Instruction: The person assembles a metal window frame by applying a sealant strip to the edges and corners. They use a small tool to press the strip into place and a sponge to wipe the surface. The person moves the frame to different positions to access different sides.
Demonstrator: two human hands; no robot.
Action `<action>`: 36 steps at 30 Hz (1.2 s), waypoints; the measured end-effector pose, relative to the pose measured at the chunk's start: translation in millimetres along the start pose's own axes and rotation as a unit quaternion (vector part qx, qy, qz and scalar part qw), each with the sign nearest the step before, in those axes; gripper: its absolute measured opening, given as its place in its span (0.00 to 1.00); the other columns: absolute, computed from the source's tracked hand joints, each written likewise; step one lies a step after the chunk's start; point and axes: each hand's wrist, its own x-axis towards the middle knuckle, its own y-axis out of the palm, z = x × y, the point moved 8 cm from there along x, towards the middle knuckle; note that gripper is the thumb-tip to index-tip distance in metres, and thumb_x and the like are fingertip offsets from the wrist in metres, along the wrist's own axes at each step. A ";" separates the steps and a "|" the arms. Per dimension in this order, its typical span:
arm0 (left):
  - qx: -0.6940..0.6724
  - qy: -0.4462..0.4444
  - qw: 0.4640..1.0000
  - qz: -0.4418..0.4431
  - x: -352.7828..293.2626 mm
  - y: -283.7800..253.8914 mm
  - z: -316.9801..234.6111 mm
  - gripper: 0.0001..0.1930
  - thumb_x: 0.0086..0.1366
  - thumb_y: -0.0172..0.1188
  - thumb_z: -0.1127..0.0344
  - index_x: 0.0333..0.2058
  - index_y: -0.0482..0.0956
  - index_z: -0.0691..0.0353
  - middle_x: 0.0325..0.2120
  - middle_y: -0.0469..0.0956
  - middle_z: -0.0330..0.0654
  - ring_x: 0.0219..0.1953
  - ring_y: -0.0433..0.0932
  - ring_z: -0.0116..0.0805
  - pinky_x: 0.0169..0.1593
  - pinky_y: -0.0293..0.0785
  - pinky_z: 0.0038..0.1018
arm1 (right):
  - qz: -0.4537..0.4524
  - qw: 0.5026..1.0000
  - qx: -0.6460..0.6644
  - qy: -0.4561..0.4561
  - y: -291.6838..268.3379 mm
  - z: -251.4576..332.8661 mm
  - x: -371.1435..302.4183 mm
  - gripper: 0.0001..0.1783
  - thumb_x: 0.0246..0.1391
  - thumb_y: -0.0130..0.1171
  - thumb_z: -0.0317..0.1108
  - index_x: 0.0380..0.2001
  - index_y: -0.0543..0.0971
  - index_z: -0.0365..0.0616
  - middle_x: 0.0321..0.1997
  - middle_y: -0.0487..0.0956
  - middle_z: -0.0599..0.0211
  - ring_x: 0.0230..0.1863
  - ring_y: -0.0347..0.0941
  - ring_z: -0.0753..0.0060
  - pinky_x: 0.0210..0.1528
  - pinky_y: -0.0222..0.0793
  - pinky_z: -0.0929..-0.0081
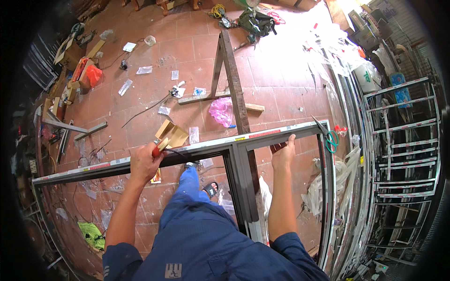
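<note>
A large dark metal window frame [243, 187], with a white protective strip along its far rail, lies across in front of me. My left hand [144, 161] is closed at the far rail, around a small tool with a red handle [157, 151] and a pale end; its exact kind I cannot make out. Just beyond it is a folded piece of brown cardboard [174, 136]. My right hand [284, 154] grips the same rail right of the middle bar, thumb up, the other fingers partly hidden. Scissors with green handles [332, 142] rest at the frame's far right corner.
A trestle of rusty metal [233, 70] stands under the frame. A pink plastic bag [221, 111] and several small clear packets lie on the tiled floor. Long metal profiles [349, 140] and a stack of frames [403, 136] line the right. Boxes [70, 54] crowd the left.
</note>
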 end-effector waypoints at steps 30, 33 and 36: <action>-0.101 0.155 0.979 0.080 31.4 19.2 -0.4 0.19 0.74 0.53 0.54 0.23 0.67 0.55 0.38 0.88 0.48 0.35 0.87 0.47 0.38 0.76 0.38 | -0.201 0.973 -0.081 -0.085 37.1 8.6 -3.4 0.33 0.77 0.37 0.60 0.55 0.72 0.38 0.39 0.79 0.56 0.38 0.80 0.52 0.48 0.82 0.49; -0.125 0.159 0.973 0.106 27.7 22.4 5.1 0.18 0.69 0.63 0.55 0.24 0.69 0.56 0.41 0.87 0.50 0.39 0.87 0.50 0.41 0.76 0.40 | -0.208 0.969 -0.100 -0.089 36.6 9.8 -5.1 0.33 0.77 0.37 0.61 0.53 0.74 0.38 0.36 0.79 0.55 0.37 0.80 0.52 0.47 0.82 0.51; -0.116 0.151 0.975 0.110 28.2 23.5 5.1 0.20 0.72 0.59 0.53 0.23 0.69 0.56 0.41 0.87 0.50 0.39 0.87 0.50 0.41 0.76 0.39 | -0.220 0.964 -0.119 -0.092 37.3 11.7 -6.8 0.35 0.76 0.37 0.62 0.52 0.74 0.36 0.36 0.80 0.53 0.36 0.81 0.52 0.46 0.82 0.52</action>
